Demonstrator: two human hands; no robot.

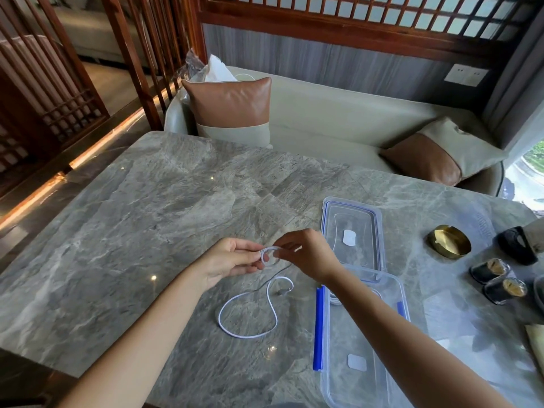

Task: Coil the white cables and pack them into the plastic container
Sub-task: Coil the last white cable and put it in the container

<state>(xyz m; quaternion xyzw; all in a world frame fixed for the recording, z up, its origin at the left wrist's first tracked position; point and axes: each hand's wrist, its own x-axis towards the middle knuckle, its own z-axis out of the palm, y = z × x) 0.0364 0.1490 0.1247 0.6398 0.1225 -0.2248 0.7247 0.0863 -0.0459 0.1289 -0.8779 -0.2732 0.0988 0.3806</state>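
1. The white cable (248,319) is thin; its upper end is wound into a small tight coil pinched between my fingertips above the table, and the rest trails down in one loose open loop on the marble.
2. The clear plastic container (353,363) lies open just right of that loop, blue clip along its left side, with another white cable (334,298) partly visible inside.
3. Its clear lid (351,231) lies flat just beyond it.

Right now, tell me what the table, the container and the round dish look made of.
Table: polished grey marble or stone look, veined, reflecting lights. Container: clear plastic, see-through walls, blue clips. Round dish: likely brass, gold metallic sheen.
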